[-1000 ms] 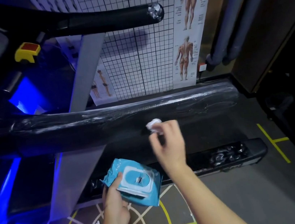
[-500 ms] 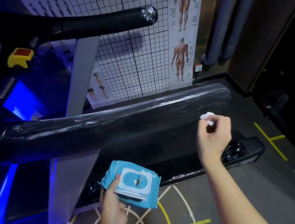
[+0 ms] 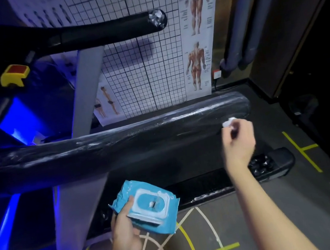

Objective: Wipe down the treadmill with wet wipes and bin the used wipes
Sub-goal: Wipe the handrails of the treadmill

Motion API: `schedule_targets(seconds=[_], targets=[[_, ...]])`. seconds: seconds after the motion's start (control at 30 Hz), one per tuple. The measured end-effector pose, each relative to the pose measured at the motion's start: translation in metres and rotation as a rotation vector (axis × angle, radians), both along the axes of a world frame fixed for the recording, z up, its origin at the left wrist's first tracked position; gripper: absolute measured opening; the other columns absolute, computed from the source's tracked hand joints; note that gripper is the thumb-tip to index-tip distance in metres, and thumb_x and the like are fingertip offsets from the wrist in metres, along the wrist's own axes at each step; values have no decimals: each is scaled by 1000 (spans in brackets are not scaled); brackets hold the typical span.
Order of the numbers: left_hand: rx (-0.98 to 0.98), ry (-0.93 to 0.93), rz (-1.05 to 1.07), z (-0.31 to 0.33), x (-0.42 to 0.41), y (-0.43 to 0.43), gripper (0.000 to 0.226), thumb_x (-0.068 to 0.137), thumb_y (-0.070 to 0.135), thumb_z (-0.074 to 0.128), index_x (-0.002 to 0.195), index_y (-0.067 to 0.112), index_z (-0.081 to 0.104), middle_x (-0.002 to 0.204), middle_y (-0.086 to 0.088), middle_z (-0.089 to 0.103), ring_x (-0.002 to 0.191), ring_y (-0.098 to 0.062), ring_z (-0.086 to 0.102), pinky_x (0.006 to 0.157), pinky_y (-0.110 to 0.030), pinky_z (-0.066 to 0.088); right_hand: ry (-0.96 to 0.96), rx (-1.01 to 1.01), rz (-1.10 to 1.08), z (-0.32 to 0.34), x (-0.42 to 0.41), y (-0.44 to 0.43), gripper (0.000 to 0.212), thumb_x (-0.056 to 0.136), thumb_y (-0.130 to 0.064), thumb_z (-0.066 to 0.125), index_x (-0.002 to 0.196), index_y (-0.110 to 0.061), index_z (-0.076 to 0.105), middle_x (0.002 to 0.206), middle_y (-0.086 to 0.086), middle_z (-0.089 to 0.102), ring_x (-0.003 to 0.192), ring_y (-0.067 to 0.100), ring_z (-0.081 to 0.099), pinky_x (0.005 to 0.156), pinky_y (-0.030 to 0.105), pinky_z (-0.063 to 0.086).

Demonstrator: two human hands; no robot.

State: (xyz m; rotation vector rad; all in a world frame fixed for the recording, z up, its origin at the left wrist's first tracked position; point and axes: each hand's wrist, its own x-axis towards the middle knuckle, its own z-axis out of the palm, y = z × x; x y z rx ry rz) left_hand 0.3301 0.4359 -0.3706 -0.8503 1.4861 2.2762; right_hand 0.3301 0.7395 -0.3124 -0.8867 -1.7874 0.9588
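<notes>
The treadmill's near black handrail [image 3: 120, 148] runs across the middle, with wet streaks along its top. My right hand [image 3: 239, 143] holds a small crumpled white wipe [image 3: 228, 122] pressed against the underside of the rail close to its right end. My left hand [image 3: 124, 221] grips a blue wet wipes pack [image 3: 148, 206] with a white flip lid, held low in front of the treadmill's side rail [image 3: 221, 182]. The far handrail [image 3: 93, 32] crosses the top of the view.
A yellow safety clip [image 3: 15, 76] sits on the console at upper left. A grey upright post [image 3: 83, 94] stands between the rails. Grid and anatomy posters [image 3: 151, 63] hang behind. Yellow and white lines mark the floor [image 3: 298, 201].
My right hand slid the wipe rightward along the near handrail from its middle to its right end. The left hand kept the pack steady.
</notes>
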Motion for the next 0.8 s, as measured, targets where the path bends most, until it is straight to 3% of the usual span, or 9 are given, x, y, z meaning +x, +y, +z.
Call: schedule_targets(seconds=[0.13,0.23,0.33,0.37,0.43,0.5,0.7,0.8], targets=[[-6,-9,22,-5,2,0,52,87,23,76,135,7,67,126,-20,74,106,-39,73,57,-38,64,23,-71,-45,9,8,-8,18,87,-8,55,90,-26,59,100,-6,60,91,13,58,73,14,33],[-4,-10,12,-6,0,3,47,90,21,74,135,7,67,123,-19,75,98,-35,75,52,-36,62,69,87,200,13,1,-55,22,86,-2,59,96,-20,66,100,-1,62,92,11,60,83,11,41],[7,-9,-21,-2,-3,7,35,97,18,70,131,8,68,116,-17,76,80,-28,78,53,-35,61,30,212,478,16,-7,-96,15,88,-11,67,104,-12,65,100,-2,57,90,7,58,81,14,45],[2,-8,-21,-2,-4,8,36,97,18,70,131,7,68,117,-17,76,83,-29,78,59,-37,62,33,221,500,18,-10,-100,13,90,-15,68,102,-11,65,98,-4,55,88,5,56,79,11,43],[-7,-3,8,-2,-6,7,45,92,19,73,136,7,67,123,-19,75,98,-35,75,72,-41,58,63,217,452,20,-14,-92,9,93,-17,69,98,-12,65,93,-4,56,82,4,55,76,12,43],[-10,-6,29,-1,-5,6,53,87,21,77,137,8,66,125,-19,74,105,-38,73,77,-42,57,71,207,353,20,-15,-69,6,94,-15,69,97,-12,66,91,-1,60,81,8,57,75,17,45],[13,-44,24,2,-1,3,37,97,17,70,133,8,67,120,-19,74,92,-34,72,47,-36,60,42,30,-14,22,0,10,9,93,-17,64,95,-10,60,92,7,59,80,14,52,78,24,41],[22,-36,2,5,1,7,33,99,17,67,132,9,67,118,-18,74,92,-33,72,45,-36,59,83,11,-79,30,2,13,11,93,-24,63,94,-13,60,92,2,58,81,18,56,77,35,46]])
